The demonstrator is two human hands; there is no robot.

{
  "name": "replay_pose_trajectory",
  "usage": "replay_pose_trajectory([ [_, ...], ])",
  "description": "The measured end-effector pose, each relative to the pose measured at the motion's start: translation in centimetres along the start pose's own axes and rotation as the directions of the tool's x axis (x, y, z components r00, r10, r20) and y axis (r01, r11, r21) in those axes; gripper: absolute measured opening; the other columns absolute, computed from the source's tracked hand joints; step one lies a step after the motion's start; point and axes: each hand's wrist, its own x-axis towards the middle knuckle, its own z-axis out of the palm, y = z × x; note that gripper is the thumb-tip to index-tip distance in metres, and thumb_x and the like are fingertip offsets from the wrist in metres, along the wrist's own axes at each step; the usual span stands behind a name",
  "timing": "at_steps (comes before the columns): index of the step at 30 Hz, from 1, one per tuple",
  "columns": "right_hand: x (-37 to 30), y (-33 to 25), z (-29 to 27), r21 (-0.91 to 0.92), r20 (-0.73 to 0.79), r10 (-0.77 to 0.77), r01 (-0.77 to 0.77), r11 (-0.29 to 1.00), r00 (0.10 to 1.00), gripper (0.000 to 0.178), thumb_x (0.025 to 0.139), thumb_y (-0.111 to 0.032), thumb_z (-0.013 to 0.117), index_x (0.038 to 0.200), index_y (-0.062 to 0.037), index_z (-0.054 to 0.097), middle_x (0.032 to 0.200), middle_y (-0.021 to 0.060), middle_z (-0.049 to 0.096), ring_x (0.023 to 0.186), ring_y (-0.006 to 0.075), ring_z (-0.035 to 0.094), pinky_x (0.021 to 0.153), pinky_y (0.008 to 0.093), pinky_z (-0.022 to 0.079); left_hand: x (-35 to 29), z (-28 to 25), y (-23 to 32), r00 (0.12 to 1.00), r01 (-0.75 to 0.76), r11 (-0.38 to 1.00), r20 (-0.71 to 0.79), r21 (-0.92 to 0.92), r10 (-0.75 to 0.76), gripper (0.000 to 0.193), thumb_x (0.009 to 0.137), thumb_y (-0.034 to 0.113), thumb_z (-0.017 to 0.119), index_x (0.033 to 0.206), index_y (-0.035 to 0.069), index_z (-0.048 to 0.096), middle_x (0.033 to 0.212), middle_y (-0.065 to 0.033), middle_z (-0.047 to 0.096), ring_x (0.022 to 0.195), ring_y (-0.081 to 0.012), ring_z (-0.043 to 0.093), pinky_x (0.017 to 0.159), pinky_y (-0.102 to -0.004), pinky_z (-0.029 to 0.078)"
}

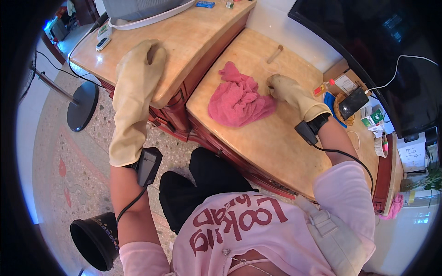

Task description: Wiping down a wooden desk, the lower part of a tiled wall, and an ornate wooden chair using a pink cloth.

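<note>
Both hands wear long cream rubber gloves. My left hand [142, 62] rests on the higher wooden cabinet top [193, 41] near its front corner, fingers curled in with a small dark gap beside the thumb; nothing shows in it. A crumpled pink cloth [241, 99] lies in a heap on the lower wooden top [276, 142]. Just right of the cloth is my right hand [286, 89], its fingers bent inward and closed; whatever they hold, if anything, is hidden. Beyond it lies a short tan stick-like piece [275, 54] by a thin pale loop.
A large black television [368, 46] stands along the right. Before it are a black phone [353, 103], a red-capped bottle [323, 87] and small boxes. A grey tub on a white tray [152, 17] sits at the back left. On the floor stand a black bin [94, 241] and a round stand base [83, 106].
</note>
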Motion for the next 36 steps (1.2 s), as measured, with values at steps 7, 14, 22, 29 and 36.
replay_pose_trajectory([
  [7,2.0,0.3,2.5,-0.018,-0.146,0.02,-0.023,1.0,0.989,0.017,0.088,-0.014,0.066,0.098,-0.0008,0.068,0.096,0.0215,0.071,0.093,0.0392,0.069,0.079,0.0442,0.054,-0.1,-0.1,-0.7,1.0,-0.028,1.0,-0.011,0.003,0.028,0.034,0.097,0.024,0.066,0.124,0.003,0.07,0.116,-0.0207,0.074,0.109,-0.0322,0.072,0.095,-0.0376,0.053],
  [14,5.2,1.0,-4.5,0.565,-0.289,0.156,0.037,0.824,0.945,0.013,0.092,-0.016,0.064,0.097,-0.0039,0.065,0.089,0.0167,0.07,0.089,0.0317,0.071,0.072,0.0435,0.055,-0.4,-0.9,0.0,1.0,-0.024,0.997,-0.005,0.078,0.024,0.034,0.097,0.023,0.065,0.123,0.002,0.07,0.115,-0.0218,0.073,0.108,-0.0352,0.071,0.094,-0.0391,0.054],
  [22,14.7,-10.6,-13.8,-0.185,-0.718,-0.461,0.496,0.848,0.521,0.018,0.099,-0.019,0.056,0.106,-0.0065,0.066,0.105,0.0196,0.069,0.094,0.039,0.066,0.083,0.0445,0.054,-0.6,-1.0,0.3,0.997,-0.049,0.999,-0.052,0.004,0.05,0.03,0.095,0.019,0.065,0.118,0.001,0.072,0.112,-0.0217,0.073,0.105,-0.0376,0.071,0.093,-0.0411,0.054],
  [29,19.7,-11.2,-15.7,-0.394,-0.522,-0.457,0.272,0.878,0.72,0.028,0.103,-0.019,0.053,0.117,0.0007,0.067,0.111,0.0202,0.073,0.101,0.0398,0.07,0.086,0.0452,0.057,-0.3,-0.2,0.2,0.995,-0.077,0.996,-0.064,0.045,0.08,0.029,0.094,0.018,0.067,0.116,0.001,0.072,0.114,-0.0216,0.073,0.106,-0.0375,0.07,0.094,-0.0414,0.054],
  [36,16.7,-10.9,-16.9,0.256,-0.63,-0.225,0.473,0.843,0.743,0.036,0.102,-0.025,0.059,0.134,-0.0091,0.067,0.113,0.018,0.073,0.109,0.0354,0.069,0.097,0.0426,0.054,-1.1,-1.8,0.0,0.998,-0.026,0.999,-0.051,0.026,0.027,0.029,0.095,0.018,0.067,0.117,0.0,0.071,0.115,-0.0205,0.073,0.107,-0.0374,0.07,0.094,-0.0408,0.054],
])
